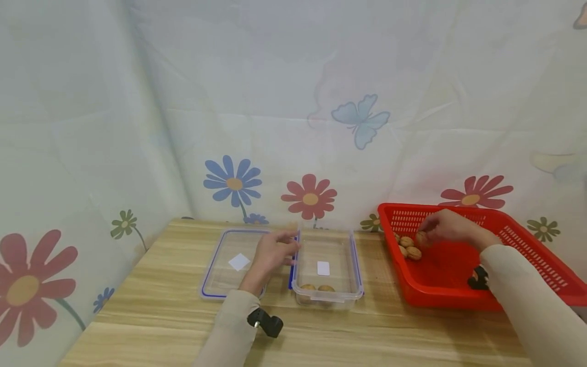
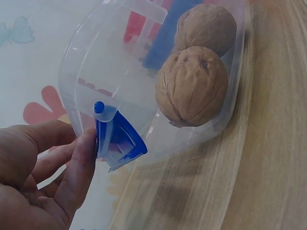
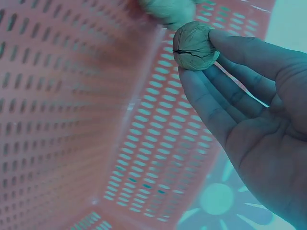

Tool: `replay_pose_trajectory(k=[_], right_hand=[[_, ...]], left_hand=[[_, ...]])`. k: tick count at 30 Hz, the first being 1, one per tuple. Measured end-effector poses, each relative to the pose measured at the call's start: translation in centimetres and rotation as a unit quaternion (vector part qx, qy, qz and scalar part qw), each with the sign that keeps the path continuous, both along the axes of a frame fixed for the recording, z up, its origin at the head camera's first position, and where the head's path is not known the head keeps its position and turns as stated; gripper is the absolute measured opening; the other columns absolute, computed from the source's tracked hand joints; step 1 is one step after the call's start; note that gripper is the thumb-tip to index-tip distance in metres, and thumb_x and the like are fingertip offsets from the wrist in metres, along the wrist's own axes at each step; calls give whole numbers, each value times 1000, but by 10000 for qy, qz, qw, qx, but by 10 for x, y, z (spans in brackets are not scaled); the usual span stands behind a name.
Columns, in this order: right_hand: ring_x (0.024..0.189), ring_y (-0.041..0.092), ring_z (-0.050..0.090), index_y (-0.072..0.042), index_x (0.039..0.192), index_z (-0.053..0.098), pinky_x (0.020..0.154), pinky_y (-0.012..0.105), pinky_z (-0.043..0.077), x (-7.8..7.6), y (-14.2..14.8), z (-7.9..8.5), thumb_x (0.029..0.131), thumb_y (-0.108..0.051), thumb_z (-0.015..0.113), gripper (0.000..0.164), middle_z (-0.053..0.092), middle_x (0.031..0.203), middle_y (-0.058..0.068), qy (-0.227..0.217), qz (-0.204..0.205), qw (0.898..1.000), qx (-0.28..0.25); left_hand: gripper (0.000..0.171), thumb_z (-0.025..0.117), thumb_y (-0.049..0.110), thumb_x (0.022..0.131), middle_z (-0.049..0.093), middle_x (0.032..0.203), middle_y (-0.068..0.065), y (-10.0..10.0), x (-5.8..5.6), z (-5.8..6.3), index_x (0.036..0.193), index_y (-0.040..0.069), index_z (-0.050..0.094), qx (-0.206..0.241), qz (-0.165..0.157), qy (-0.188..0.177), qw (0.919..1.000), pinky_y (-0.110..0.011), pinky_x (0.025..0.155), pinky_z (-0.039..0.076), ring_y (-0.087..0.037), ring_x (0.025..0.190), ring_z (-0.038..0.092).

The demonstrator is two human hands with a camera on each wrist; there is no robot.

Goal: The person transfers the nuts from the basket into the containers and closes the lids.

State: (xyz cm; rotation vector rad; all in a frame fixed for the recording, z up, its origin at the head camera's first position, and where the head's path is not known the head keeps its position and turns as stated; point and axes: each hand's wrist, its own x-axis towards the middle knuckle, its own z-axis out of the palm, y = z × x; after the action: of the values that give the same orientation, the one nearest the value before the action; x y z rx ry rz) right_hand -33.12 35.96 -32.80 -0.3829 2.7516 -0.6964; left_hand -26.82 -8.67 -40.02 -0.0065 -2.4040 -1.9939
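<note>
Right hand [image 1: 444,227] pinches one walnut [image 1: 421,238] between thumb and fingertips, inside the red slotted basket [image 1: 447,296] at the right of the frame. Left hand [image 1: 271,253], at centre, touches the blue latch [image 2: 121,139] on the left side of the clear plastic container [image 1: 359,278]; whether its fingers clasp or merely touch cannot be told. Two stored walnuts [image 2: 192,88] lie at the container's near end, partly obscured by the rim in the head view. Loose walnuts [image 1: 414,253] sit at the basket's left end, some overlapped, count uncertain; one blurred walnut [image 3: 170,10] is cut off by the right wrist view's top edge. Left hand and forearm hide part of the blue-edged lid [image 1: 219,275]. Basket's right end is cropped.
</note>
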Motion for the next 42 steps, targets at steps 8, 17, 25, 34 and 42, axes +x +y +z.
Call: replay_pose_trajectory(k=[8, 17, 25, 34, 42], right_hand=[[102, 27, 66, 2, 132, 69, 95, 56, 62, 13, -16, 27, 95, -19, 82, 44, 73, 117, 12, 514, 158, 9983, -243], [102, 26, 68, -3, 134, 70, 93, 51, 64, 30, -42, 54, 95, -27, 83, 48, 74, 119, 8, 969, 408, 9937, -380], [110, 28, 68, -8, 133, 72, 95, 50, 63, 52, -71, 71, 94, -21, 83, 42, 74, 124, 9, 1254, 631, 9890, -467], [106, 24, 69, -11, 128, 75, 89, 29, 63, 68, -90, 72, 94, -13, 82, 35, 74, 121, 4, 1458, 941, 9823, -711], [104, 22, 69, -12, 123, 77, 88, 20, 60, 83, -108, 63, 93, -11, 84, 31, 74, 119, 2, 1463, 1140, 9772, -1030]], left_hand=[[41, 73, 3, 97, 71, 114, -17, -2, 0, 0, 137, 1, 70, 0, 41, -26, 10000, -33, 72, 67, -29, 98, 74], [40, 74, 2, 96, 71, 114, -18, -2, -1, 0, 136, 0, 70, 69, 35, -30, 10000, -34, 72, 67, -28, 95, 74], [40, 73, 3, 97, 71, 117, -18, -2, -1, 0, 136, 1, 70, 22, 57, -49, 10000, -33, 73, 67, -28, 98, 74], [40, 74, 3, 97, 71, 117, -18, -2, -3, -2, 137, 1, 70, 21, 30, -42, 10000, -34, 73, 67, -30, 99, 74], [41, 74, 3, 96, 71, 115, -17, -1, -3, 0, 136, 1, 70, 23, 30, -42, 10000, -32, 71, 67, -26, 94, 74]])
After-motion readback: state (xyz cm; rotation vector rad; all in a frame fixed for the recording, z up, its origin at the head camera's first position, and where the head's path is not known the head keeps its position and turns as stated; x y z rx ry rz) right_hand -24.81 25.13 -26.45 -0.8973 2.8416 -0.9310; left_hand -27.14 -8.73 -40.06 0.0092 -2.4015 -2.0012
